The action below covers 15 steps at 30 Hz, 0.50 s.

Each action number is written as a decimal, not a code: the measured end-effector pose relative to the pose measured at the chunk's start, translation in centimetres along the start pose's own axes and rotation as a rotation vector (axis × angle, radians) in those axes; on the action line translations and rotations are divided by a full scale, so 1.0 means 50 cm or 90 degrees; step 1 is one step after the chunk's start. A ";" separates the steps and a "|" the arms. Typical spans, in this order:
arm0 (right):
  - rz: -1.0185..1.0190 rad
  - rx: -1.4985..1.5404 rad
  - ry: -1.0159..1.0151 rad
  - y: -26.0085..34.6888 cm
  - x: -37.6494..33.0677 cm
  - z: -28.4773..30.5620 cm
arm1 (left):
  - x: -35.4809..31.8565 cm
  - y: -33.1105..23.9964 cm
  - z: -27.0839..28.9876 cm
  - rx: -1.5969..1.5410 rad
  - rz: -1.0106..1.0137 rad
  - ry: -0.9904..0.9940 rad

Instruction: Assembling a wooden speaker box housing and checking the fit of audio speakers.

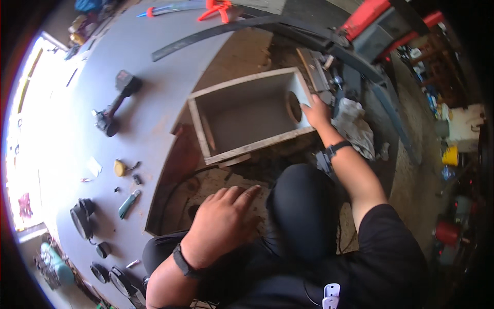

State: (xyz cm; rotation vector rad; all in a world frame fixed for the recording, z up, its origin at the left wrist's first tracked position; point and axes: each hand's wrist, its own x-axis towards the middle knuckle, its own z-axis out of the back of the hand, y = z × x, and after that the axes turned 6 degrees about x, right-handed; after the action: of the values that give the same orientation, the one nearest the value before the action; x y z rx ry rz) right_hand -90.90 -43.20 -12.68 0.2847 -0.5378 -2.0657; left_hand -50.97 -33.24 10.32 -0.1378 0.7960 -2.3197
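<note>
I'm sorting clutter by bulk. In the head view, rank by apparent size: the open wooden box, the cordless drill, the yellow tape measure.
1. Open wooden box, touched by the right hand.
2. Cordless drill.
3. Yellow tape measure.

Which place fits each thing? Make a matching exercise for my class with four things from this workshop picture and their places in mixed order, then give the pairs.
Things:
1. right hand
2. left hand
3. cordless drill
4. orange clamp

Places:
A. lying on the grey board, left of the box
B. at the top edge of the picture
C. on the end panel of the open wooden box
D. spread flat, low, beside the dark-clothed knee

Pairs: 1-C, 2-D, 3-A, 4-B
</note>
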 end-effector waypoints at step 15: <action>-0.056 0.026 0.062 0.028 -0.003 0.033 | 0.178 0.340 -0.181 0.243 0.360 -0.244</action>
State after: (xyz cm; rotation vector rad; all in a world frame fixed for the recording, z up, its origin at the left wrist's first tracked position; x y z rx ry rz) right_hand -90.44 -43.26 -10.58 0.4368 -0.5161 -2.1149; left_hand -50.91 -44.26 -7.84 -0.1569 0.1584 -1.7845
